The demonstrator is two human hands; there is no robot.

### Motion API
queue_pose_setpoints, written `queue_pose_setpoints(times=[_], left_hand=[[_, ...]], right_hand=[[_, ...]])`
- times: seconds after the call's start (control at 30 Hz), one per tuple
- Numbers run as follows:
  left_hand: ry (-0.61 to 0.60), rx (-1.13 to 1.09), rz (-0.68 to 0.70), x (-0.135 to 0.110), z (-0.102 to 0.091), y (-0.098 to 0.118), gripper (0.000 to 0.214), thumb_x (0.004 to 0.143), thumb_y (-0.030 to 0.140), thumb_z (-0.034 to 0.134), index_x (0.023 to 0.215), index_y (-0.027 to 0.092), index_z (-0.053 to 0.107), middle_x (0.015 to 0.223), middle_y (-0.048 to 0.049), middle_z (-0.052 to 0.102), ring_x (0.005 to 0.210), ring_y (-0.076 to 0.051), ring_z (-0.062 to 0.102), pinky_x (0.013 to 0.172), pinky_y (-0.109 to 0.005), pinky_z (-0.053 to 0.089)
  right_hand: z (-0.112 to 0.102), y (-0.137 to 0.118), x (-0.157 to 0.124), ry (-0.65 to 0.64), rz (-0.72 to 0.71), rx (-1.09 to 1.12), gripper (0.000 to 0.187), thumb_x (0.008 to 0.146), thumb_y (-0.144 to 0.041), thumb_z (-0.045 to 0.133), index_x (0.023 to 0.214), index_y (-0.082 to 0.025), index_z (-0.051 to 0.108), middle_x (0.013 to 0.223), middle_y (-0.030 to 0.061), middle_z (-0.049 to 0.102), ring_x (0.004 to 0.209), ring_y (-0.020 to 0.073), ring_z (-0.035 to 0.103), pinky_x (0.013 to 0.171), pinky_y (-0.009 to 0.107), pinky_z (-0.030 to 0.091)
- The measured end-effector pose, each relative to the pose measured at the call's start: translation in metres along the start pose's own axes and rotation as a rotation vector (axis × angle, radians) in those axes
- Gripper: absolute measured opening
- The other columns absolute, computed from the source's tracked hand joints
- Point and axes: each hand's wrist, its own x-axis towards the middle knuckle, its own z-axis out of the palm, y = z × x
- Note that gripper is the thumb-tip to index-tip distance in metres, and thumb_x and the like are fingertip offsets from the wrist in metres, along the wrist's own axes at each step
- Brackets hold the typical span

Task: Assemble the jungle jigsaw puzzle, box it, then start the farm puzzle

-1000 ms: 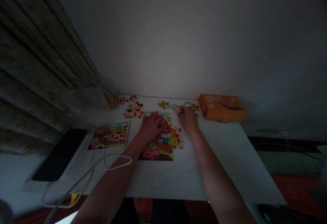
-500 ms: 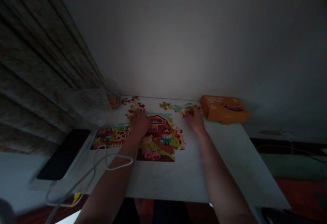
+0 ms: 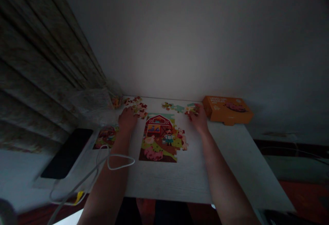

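A partly joined jigsaw puzzle [image 3: 156, 146] lies flat on the table, showing a red barn, a farmer and pigs. Its right edge is ragged, with interlocking tabs. To the puzzle's upper left, my left hand [image 3: 128, 119] rests with fingers loosely extended against a group of loose red and cream pieces [image 3: 140, 108]. At the upper right my right hand [image 3: 199, 119] is bent around a puzzle piece [image 3: 191, 110], thumb and forefinger on either side of it. Green and pale blue pieces [image 3: 177, 108] lie just left of that hand. My left forearm partly covers the reference picture [image 3: 104, 137].
An orange puzzle box [image 3: 228, 110] stands at the back right. A black phone [image 3: 68, 153] lies at the left edge, with a white cable [image 3: 120, 166] looping over my left forearm. Clear plastic wrapping [image 3: 89, 103] sits by the curtain [image 3: 43, 64]. A wall [image 3: 164, 47] closes the back.
My left hand has moved left off the puzzle's upper corner to beside the loose pieces, uncovering the barn. My right hand stays by the right-hand pieces, its fingers shifted slightly. The view has shifted slightly.
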Motion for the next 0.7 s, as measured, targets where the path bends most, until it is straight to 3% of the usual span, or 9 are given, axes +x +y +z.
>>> queue_pose_setpoints(times=[0.13,0.27,0.5,0.7], left_hand=[[-0.037,-0.006,-0.049,0.003,-0.004,-0.003,0.04,0.093,0.027,0.056,0.133,0.021,0.059,0.143,-0.0159,0.061,0.134,-0.032,0.057,0.113,-0.048,0.044],[-0.022,-0.028,-0.1,0.01,-0.007,-0.004,0.033,0.093,0.031,0.059,0.125,0.023,0.063,0.141,-0.014,0.064,0.135,-0.033,0.055,0.115,-0.056,0.04],[0.083,-0.101,-0.139,0.018,-0.003,-0.012,0.056,0.081,0.032,0.071,0.135,0.021,0.06,0.135,-0.014,0.067,0.126,-0.032,0.062,0.108,-0.043,0.05],[0.066,-0.067,-0.122,0.018,-0.002,-0.005,0.044,0.092,0.021,0.053,0.135,0.019,0.062,0.14,-0.0161,0.065,0.129,-0.03,0.06,0.11,-0.045,0.047]], right_hand=[[-0.001,-0.006,-0.003,-0.059,-0.041,-0.099,0.038,0.081,-0.041,0.059,0.112,-0.02,0.067,0.076,0.0035,0.072,0.06,0.0192,0.064,0.059,0.032,0.052],[-0.002,-0.005,-0.003,-0.15,-0.048,-0.206,0.036,0.08,-0.035,0.065,0.112,-0.02,0.069,0.078,0.0035,0.075,0.072,0.0223,0.07,0.074,0.036,0.055],[0.002,0.0,-0.005,-0.132,-0.091,-0.472,0.027,0.083,-0.029,0.065,0.108,-0.021,0.071,0.104,0.0082,0.075,0.094,0.0244,0.07,0.09,0.04,0.053],[0.003,0.001,-0.007,-0.116,-0.142,-0.587,0.021,0.088,-0.025,0.061,0.107,-0.023,0.07,0.122,0.011,0.068,0.1,0.0251,0.068,0.09,0.039,0.053]])
